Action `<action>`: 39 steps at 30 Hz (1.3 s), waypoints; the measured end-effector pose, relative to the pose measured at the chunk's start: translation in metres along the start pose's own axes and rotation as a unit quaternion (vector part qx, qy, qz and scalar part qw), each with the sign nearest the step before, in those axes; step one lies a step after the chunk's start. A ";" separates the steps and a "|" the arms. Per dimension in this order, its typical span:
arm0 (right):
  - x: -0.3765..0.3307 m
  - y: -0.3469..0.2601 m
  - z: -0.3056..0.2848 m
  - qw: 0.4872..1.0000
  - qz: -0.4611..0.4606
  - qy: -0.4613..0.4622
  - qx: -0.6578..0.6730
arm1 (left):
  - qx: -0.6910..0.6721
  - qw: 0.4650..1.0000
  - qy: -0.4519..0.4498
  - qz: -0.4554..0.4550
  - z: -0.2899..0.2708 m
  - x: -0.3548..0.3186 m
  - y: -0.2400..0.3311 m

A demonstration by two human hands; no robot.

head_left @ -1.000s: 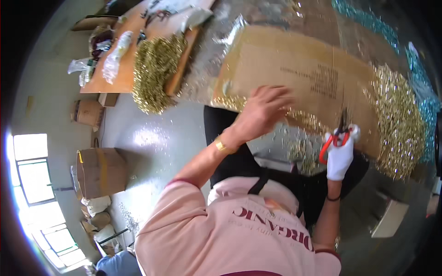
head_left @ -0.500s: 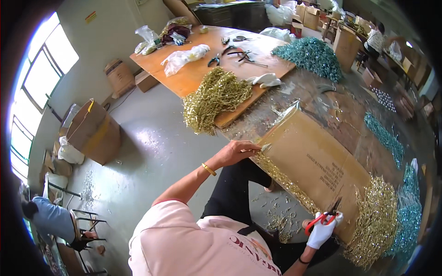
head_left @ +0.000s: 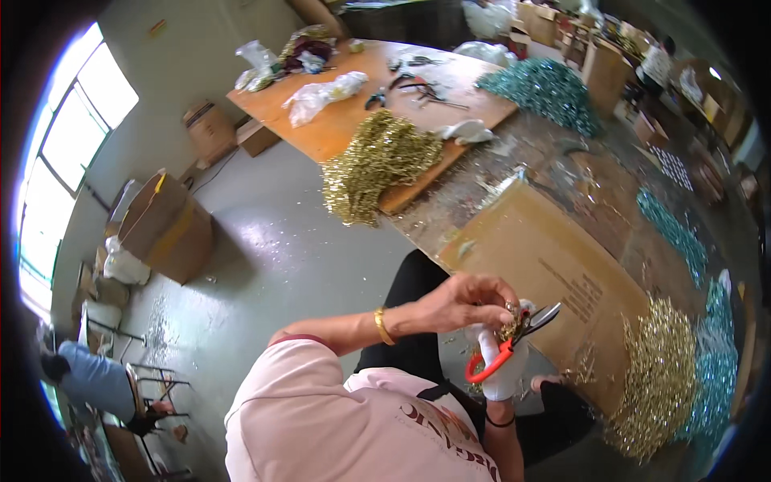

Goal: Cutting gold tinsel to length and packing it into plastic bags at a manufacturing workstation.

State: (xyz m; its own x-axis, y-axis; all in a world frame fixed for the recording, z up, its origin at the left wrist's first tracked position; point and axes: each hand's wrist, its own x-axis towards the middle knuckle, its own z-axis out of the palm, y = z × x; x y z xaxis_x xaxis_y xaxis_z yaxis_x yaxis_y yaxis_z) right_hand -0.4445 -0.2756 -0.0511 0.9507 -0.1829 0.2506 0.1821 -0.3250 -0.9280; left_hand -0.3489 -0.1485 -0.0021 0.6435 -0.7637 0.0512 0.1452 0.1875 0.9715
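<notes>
Trimming step, judged: left hand (head_left: pixel 470 301) pinches a gold tinsel piece (head_left: pixel 511 328) at the blades of red-handled shears (head_left: pixel 514 341) gripped by gloved right hand (head_left: pixel 499 365); closing the cut seems next

Upper centre, a wooden table (head_left: pixel 337 128) carries a gold tinsel heap (head_left: pixel 377 165), plastic bags (head_left: pixel 321 92) and teal tinsel (head_left: pixel 546 92); a cardboard box (head_left: pixel 165 229) stands at left.

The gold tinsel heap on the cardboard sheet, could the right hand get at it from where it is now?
Probably yes. The gold tinsel heap lies uncovered just beyond the gloved right hand, with only bare cardboard sheet between. But that hand is full: it grips red-handled snips, so it could hardly pick tinsel up.
</notes>
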 end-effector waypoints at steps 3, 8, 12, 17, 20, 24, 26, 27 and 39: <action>-0.005 0.012 0.009 0.960 0.187 0.027 0.205 | 0.067 0.997 0.004 0.024 -0.001 -0.006 -0.029; -0.001 0.014 0.006 0.952 0.253 -0.099 0.138 | -0.069 0.992 0.108 -0.004 -0.011 -0.021 -0.049; -0.011 0.033 0.011 0.986 0.123 -0.096 0.061 | -0.200 0.962 0.169 0.078 -0.009 -0.019 -0.030; -0.027 0.071 0.030 0.991 0.080 -0.101 -0.047 | -0.299 0.917 0.251 0.082 -0.028 -0.018 -0.008; -0.031 0.074 0.031 0.968 0.179 -0.173 -0.039 | -0.291 0.915 0.267 0.082 -0.052 -0.031 0.011; -0.045 0.099 0.036 0.971 0.113 -0.195 -0.074 | -0.249 0.915 0.287 0.139 -0.089 -0.064 0.051; -0.047 0.096 0.032 0.960 0.171 -0.217 -0.050 | -0.240 0.908 0.294 0.177 -0.101 -0.084 0.074; -0.052 0.105 0.031 0.960 0.176 -0.214 -0.049 | -0.213 0.917 0.292 0.170 -0.107 -0.092 0.088; -0.097 0.130 0.010 0.955 0.252 -0.145 -0.066 | 0.352 0.824 0.397 0.198 -0.366 0.095 0.097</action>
State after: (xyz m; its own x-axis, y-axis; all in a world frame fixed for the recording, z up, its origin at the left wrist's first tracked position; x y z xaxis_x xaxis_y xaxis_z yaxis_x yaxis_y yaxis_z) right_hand -0.5101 -0.2909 -0.1991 0.9423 -0.0883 -0.3231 -0.3316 -0.3817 -0.8628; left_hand 0.0012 0.0228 0.0120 0.8651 -0.0317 0.5006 -0.4867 -0.2943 0.8225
